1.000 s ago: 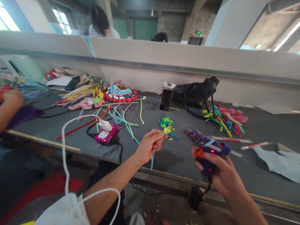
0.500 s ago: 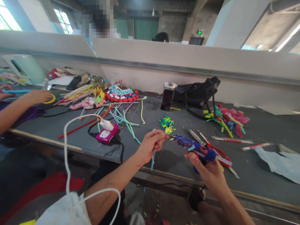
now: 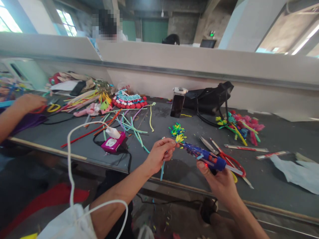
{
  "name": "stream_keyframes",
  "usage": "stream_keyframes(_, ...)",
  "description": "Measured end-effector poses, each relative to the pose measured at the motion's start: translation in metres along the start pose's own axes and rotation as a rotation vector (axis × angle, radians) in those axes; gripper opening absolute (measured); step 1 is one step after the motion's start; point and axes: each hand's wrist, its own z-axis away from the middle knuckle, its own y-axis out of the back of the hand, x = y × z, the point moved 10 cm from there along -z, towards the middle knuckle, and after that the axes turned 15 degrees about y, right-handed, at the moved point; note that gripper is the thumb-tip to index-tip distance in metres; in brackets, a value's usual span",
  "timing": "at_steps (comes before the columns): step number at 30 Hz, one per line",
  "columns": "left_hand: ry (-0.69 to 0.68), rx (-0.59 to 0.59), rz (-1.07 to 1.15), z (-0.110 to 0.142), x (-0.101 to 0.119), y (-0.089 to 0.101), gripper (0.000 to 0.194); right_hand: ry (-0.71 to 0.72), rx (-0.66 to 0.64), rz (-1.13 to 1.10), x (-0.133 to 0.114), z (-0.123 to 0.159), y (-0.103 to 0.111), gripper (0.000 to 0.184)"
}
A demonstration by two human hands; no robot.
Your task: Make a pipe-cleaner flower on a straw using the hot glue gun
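Note:
My left hand pinches a small yellow flower, its petals standing up past my fingertips. A thin blue-green stem hangs below that hand; whether it belongs to the flower I cannot tell. My right hand is wrapped round a blue hot glue gun, with a clear glue stick out of its back end and a small red light near my thumb. The gun's nozzle is at the flower's base, close to my left fingertips. Behind the flower lies a pile of small green, blue and yellow pieces.
Red-handled scissors lie beside the glue gun. A purple power socket with a white plug, loose pipe cleaners, a phone, a black bag and colourful flowers are on the table. A co-worker's hand is at the far left.
The glue gun and my right hand have shifted slightly left, toward the flower. My left hand stays about where it was. The co-worker's hand has moved left, away from the yellow-handled scissors.

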Motion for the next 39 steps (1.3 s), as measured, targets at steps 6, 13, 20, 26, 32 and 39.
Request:
stream_keyframes(6, -0.006, 0.009, -0.009, 0.001, 0.000, 0.000, 0.023, 0.020, -0.002, -0.016, 0.000, -0.001, -0.002, 0.026)
stream_keyframes(13, 0.001, 0.015, -0.018, 0.001, 0.001, 0.000, 0.024, 0.000, 0.023, 0.026, 0.005, 0.001, 0.002, 0.030)
stream_keyframes(20, 0.000, 0.031, -0.010, 0.001, 0.000, 0.001, 0.023, 0.013, 0.034, 0.023, 0.004, 0.000, 0.003, 0.030)
stream_keyframes(26, 0.002, 0.035, 0.000, 0.001, 0.000, 0.002, 0.023, 0.003, 0.063, 0.011, 0.006, 0.002, 0.004, 0.031)
stream_keyframes(32, 0.005, 0.045, 0.006, 0.000, 0.001, 0.004, 0.025, 0.076, 0.011, 0.078, 0.010, 0.004, 0.006, 0.024)
stream_keyframes(39, -0.010, 0.067, 0.017, 0.000, 0.003, 0.008, 0.021, 0.328, 0.013, 0.661, 0.007, -0.009, 0.039, 0.030)
